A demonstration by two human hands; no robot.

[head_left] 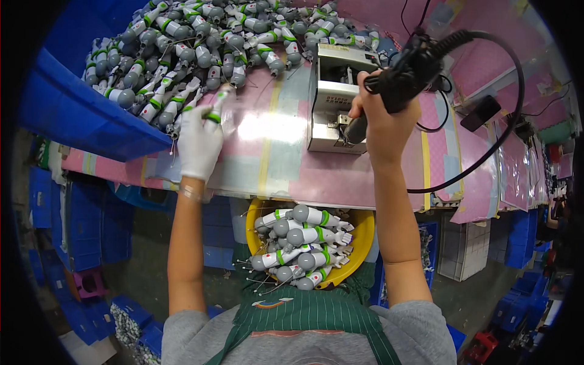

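The gloved left hand (199, 141) reaches forward, fingers closed around one grey-and-white toy part (214, 111) at the near edge of the heap of parts (201, 42). The bare right hand (382, 115), arm outstretched, grips a black corded power screwdriver (398, 76) over the small grey metal box (337, 97) just left of it. Beneath both lies the pink-taped worktop (267, 152); nearer the body, between the forearms, sits a yellow bowl (359, 234) of parts, with blue bins (79, 109) left of the left hand.

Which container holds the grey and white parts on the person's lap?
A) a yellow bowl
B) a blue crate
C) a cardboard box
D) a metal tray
A: the parts below the table edge lie in a round yellow bowl, close to the green striped apron.
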